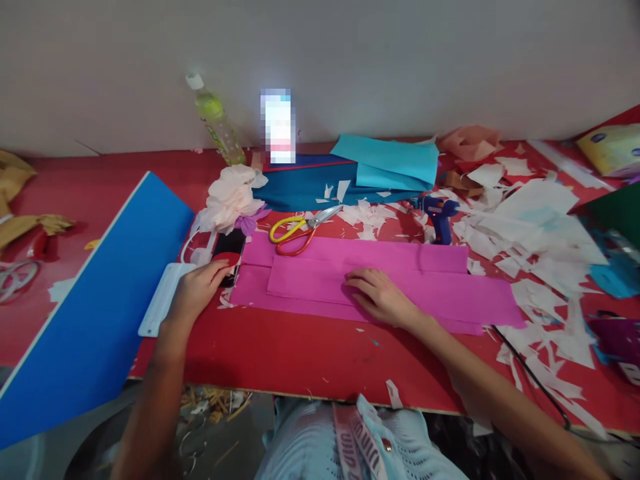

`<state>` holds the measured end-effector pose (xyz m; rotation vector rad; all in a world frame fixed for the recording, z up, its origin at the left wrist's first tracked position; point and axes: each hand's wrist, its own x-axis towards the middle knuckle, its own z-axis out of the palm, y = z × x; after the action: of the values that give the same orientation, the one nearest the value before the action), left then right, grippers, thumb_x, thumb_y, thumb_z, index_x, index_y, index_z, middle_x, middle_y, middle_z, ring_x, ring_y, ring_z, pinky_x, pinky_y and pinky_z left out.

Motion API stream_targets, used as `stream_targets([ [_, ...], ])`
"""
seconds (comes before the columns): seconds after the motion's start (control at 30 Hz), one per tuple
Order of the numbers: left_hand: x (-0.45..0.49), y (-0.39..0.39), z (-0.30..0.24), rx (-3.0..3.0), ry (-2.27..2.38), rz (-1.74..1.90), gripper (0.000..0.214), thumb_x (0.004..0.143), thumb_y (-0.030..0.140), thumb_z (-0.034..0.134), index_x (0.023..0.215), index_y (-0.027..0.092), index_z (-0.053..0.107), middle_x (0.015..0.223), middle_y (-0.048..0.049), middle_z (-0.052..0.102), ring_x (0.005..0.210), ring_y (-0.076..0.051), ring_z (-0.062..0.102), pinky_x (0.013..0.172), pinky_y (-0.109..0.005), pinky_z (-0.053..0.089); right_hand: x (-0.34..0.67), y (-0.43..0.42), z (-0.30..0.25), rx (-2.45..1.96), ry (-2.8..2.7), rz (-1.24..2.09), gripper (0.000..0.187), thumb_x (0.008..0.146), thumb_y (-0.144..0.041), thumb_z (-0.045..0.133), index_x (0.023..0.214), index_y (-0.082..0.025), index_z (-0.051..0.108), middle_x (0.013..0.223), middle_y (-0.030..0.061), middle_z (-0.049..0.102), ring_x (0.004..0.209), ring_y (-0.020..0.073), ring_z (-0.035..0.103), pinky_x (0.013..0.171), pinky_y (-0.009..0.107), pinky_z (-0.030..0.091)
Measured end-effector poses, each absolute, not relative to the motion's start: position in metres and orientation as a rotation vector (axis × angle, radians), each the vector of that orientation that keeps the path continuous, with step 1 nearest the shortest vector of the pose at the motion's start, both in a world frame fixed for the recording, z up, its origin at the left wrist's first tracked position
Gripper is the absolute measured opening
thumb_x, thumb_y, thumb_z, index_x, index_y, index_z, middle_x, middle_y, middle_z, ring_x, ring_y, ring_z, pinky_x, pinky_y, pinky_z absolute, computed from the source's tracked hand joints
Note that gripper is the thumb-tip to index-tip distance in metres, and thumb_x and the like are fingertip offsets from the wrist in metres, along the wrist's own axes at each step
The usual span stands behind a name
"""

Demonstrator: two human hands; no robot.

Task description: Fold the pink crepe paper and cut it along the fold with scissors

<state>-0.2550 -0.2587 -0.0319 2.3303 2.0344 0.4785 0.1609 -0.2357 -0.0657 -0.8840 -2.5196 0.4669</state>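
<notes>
Magenta paper strips point(310, 283), three and overlapping, lie flat at the centre of the red desk point(310, 353), right of one blue board point(95, 300). The right hand point(383, 297) is spread flat on the strips; the left hand point(197, 290), fingers loosely curled and not pinching, touches one black smartphone point(229, 247) beside their left end. One pair of yellow-handled scissors point(300, 230) and one blue glue gun point(440, 220) lie just beyond the strips.
</notes>
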Motion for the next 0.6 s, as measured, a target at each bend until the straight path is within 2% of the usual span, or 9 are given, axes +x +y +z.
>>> stream_targets([
  [0.13, -0.268, -0.253, -0.03, 2.357, 2.266, 0.41, 0.037, 0.094, 0.042, 0.034, 0.088, 0.019, 0.063, 0.087, -0.0047, 0.071, 0.075, -0.018, 0.064, 0.067, -0.027, 0.043, 0.164, -0.234, -0.07, -0.911, -2.443, 0.581, 0.027, 0.091, -0.021, 0.045, 0.117, -0.019, 0.052, 0.116, 0.0129, 0.059, 0.109, 0.0245, 0.054, 0.092, 0.045, 0.046],
  [0.27, -0.278, -0.248, -0.024, 2.111, 2.695, 0.397, 0.044, 0.092, 0.051, 0.038, 0.08, 0.015, 0.06, 0.065, -0.0028, 0.059, 0.058, -0.015, 0.05, 0.055, -0.026, 0.028, 0.165, -0.234, -0.069, -0.931, -2.412, 0.647, 0.032, 0.09, -0.019, 0.046, 0.121, -0.02, 0.05, 0.117, 0.0127, 0.059, 0.11, 0.0248, 0.054, 0.094, 0.047, 0.046],
  [0.43, -0.269, -0.245, 0.001, 2.004, 2.804, 0.476, 0.044, 0.09, 0.052, 0.038, 0.087, 0.014, 0.06, 0.065, -0.003, 0.056, 0.056, -0.015, 0.045, 0.053, -0.026, 0.022, 0.164, -0.234, -0.068, -0.935, -2.391, 0.678, 0.032, 0.089, -0.019, 0.046, 0.122, -0.02, 0.05, 0.117, 0.0125, 0.059, 0.11, 0.025, 0.054, 0.095, 0.048, 0.046],
  [0.5, -0.258, -0.243, 0.016, 2.021, 2.858, 0.631, 0.042, 0.09, 0.05, 0.039, 0.088, 0.014, 0.06, 0.07, -0.0055, 0.06, 0.057, -0.016, 0.048, 0.053, -0.028, 0.025, 0.164, -0.234, -0.067, -0.941, -2.387, 0.691, 0.031, 0.09, -0.019, 0.046, 0.121, -0.02, 0.05, 0.117, 0.0126, 0.059, 0.11, 0.0246, 0.054, 0.095, 0.048, 0.046],
  [0.6, -0.236, -0.235, 0.033, 2.16, 2.685, 0.887, 0.038, 0.092, 0.045, 0.036, 0.089, 0.015, 0.06, 0.082, -0.0089, 0.066, 0.066, -0.018, 0.056, 0.058, -0.029, 0.036, 0.163, -0.234, -0.065, -0.949, -2.386, 0.712, 0.03, 0.09, -0.019, 0.045, 0.119, -0.02, 0.051, 0.117, 0.0126, 0.059, 0.11, 0.0244, 0.054, 0.095, 0.047, 0.045],
])
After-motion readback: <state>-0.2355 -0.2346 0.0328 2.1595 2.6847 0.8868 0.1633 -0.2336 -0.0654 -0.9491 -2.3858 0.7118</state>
